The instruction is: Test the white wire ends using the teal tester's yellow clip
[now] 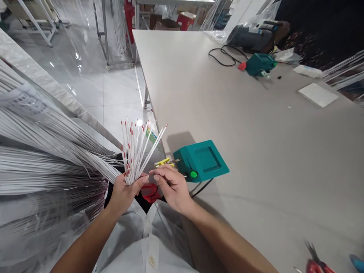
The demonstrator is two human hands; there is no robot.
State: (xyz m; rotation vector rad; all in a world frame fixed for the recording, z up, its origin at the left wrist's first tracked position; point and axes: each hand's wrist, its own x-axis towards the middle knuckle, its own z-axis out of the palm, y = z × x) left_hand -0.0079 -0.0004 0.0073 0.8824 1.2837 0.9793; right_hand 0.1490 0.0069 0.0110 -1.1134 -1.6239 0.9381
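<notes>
My left hand (125,191) is closed around a fanned bundle of white wires (137,155) with reddish tips. My right hand (172,185) is beside it, thumb and forefinger pinched near one wire end by the left thumb; what lies in the pinch is too small to name. Just past the right hand, a teal box (203,161) with a green button sits at the table's edge. A yellow clip (165,163) projects from its left side, close to my right fingers.
The grey table (256,151) stretches to the right. Long bundles of white wires (51,151) hang at left. Farther back are a second teal box (260,64), a dark motor (250,38) and a white block (317,94). Red-handled scissors (317,261) lie at lower right.
</notes>
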